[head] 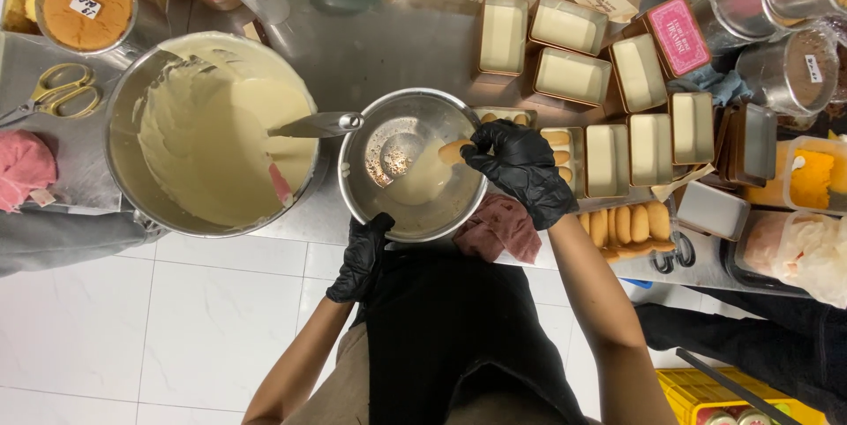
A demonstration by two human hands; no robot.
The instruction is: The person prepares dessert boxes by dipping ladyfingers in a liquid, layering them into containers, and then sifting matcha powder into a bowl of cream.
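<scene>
While my right hand [522, 169] pinches a ladyfinger biscuit [453, 152] over the small steel bowl [415, 213], my left hand [363, 257] is closed on that bowl's near rim, right at the counter edge [291, 233]. Both hands wear black gloves. The biscuit lies with its long axis roughly left to right, its free end pointing left toward the middle of the bowl, its other end hidden in my fingertips. It sits just above the pale liquid pooled in the bowl's lower half.

Room is tight. To the left, the small bowl touches the big mixing bowl [132, 134] of cream, whose spatula [313, 125] handle reaches over toward the small bowl's rim. To the right, just beside my right hand, stands a tin half filled with biscuits [561, 157], and past it rows of cream-filled tins [605, 160]. A pack of ladyfingers [628, 224] lies near my right forearm, and a reddish cloth [503, 229] is bunched under my wrist. Behind the small bowl, the steel counter shows an open patch.
</scene>
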